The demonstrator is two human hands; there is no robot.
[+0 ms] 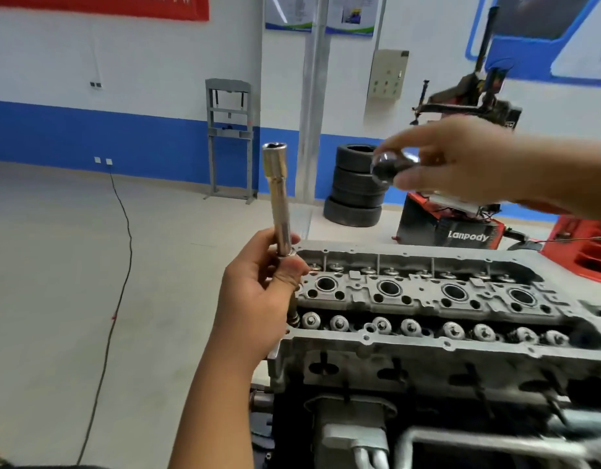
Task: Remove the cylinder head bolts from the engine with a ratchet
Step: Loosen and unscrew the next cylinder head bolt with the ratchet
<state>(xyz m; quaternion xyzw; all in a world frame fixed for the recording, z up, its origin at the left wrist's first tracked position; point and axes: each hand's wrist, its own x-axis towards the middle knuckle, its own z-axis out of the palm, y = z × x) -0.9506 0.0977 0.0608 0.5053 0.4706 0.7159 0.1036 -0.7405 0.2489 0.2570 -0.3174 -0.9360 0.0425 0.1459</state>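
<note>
Left hand (258, 292) gripped the long socket (278, 198) upright at frame centre, right hand (461, 164) pinched the blurred ratchet head (390, 165), so tool unassembled, cylinder head (427, 299) bolts seemingly untouched.

Grey workshop floor (55, 265): tyre stack (356, 184), grey press frame (228, 140), red tyre changer (451, 225), black cable (119, 265) trailing across.

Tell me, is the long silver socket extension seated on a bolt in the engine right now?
No, the left hand holds the long silver socket extension upright in the air, beside the grey metal cylinder head.
</note>
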